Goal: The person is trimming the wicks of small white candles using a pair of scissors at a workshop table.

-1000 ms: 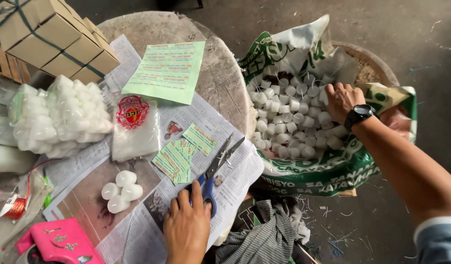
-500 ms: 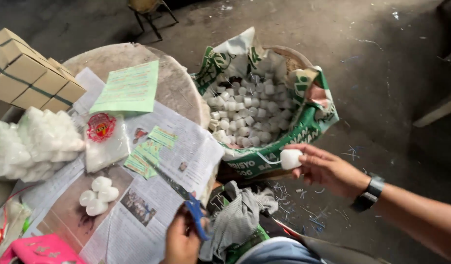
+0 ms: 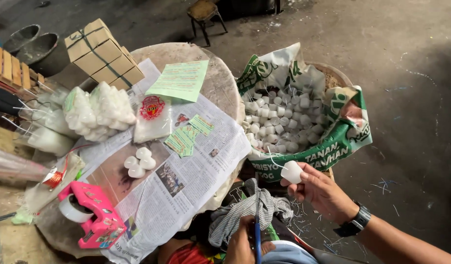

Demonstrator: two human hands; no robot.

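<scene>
Candle [image 3: 292,172] now nearer newspapered round table [image 3: 220,83], concrete floor [image 3: 406,73].

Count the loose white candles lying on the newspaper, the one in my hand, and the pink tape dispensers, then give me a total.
White candles on the newspaper: 4
White candle in the right hand: 1
Pink tape dispenser: 1
Total: 6

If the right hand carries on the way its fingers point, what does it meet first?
Probably the green-and-white sack of white candles: the right hand, holding a white candle, points up-left toward its near rim. Depth is unclear.
</scene>
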